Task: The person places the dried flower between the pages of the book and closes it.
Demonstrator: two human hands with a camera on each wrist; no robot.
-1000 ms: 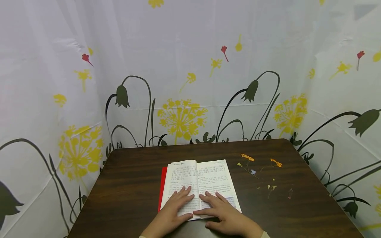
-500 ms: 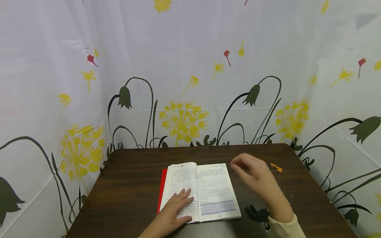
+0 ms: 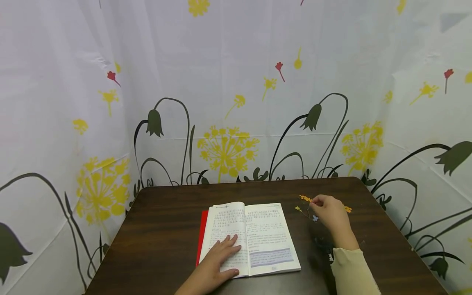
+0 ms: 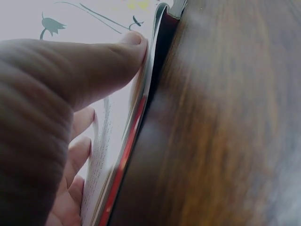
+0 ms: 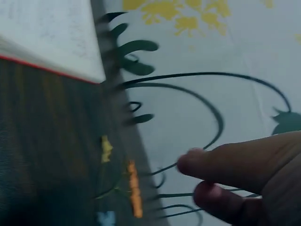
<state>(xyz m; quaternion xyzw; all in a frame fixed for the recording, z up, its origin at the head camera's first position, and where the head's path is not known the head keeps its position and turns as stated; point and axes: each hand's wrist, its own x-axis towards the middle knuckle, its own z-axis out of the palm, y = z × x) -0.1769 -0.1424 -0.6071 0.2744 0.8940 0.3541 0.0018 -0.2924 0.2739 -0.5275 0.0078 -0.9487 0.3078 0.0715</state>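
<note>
An open book [image 3: 269, 233] with printed pages and a red cover [image 3: 202, 233] lies on the dark wooden table [image 3: 166, 229]. My left hand [image 3: 217, 262] rests on its left page with fingers spread; the left wrist view shows the thumb [image 4: 103, 66] at the book's lower edge. Right of the book, my right hand [image 3: 331, 215] hovers beside a flower sprig with an orange bloom [image 3: 304, 198], a small yellow one [image 3: 298, 208] and a pale blue one [image 3: 315, 218]. In the right wrist view, thumb and forefinger [image 5: 235, 162] are close together, nothing between them, apart from the orange bloom [image 5: 135, 190].
Another orange flower [image 3: 348, 209] lies just right of the right hand, partly covered by it. A dark wrist device [image 3: 322, 242] sits at the right wrist. Behind the table hangs a white curtain [image 3: 228, 61] printed with flowers.
My right hand has left the right page and moved up and right, first above the table beside the book, now to the flower sprig. The left hand stays on the left page.
</note>
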